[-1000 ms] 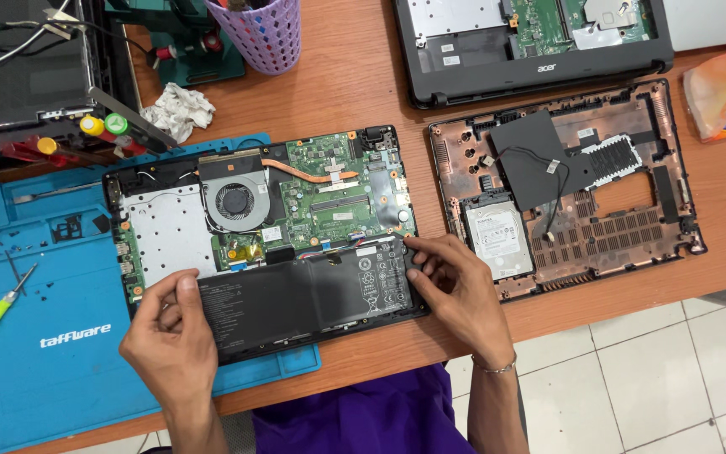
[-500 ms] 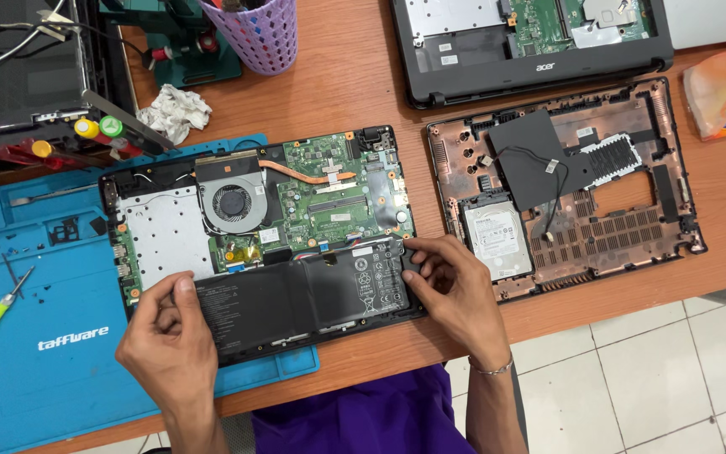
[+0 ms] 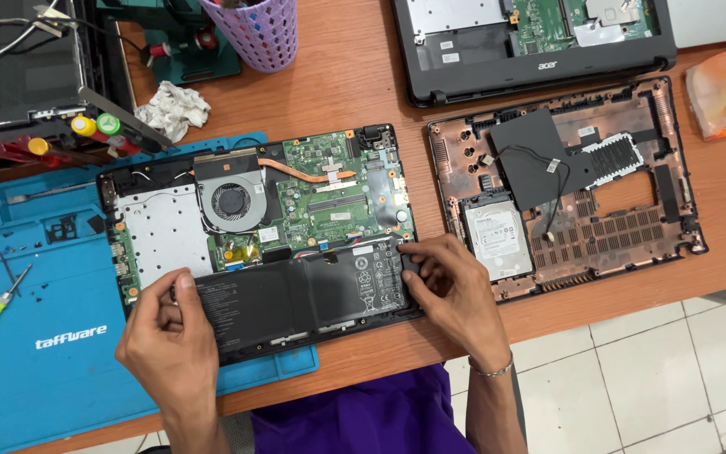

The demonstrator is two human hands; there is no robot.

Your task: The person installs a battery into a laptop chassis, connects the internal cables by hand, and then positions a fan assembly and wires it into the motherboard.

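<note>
Flat black rectangular laptop battery (image 3: 304, 298) sits along the lower edge of the opened laptop chassis (image 3: 258, 210), centre of the frame. Left hand (image 3: 165, 340) curls its fingers over the battery's left end; right hand (image 3: 451, 290) pinches the right end. Removed copper-coloured bottom cover (image 3: 565, 185) lies to the right on the wooden desk (image 3: 355, 76). I cannot tell whether the battery is fully seated.
</note>
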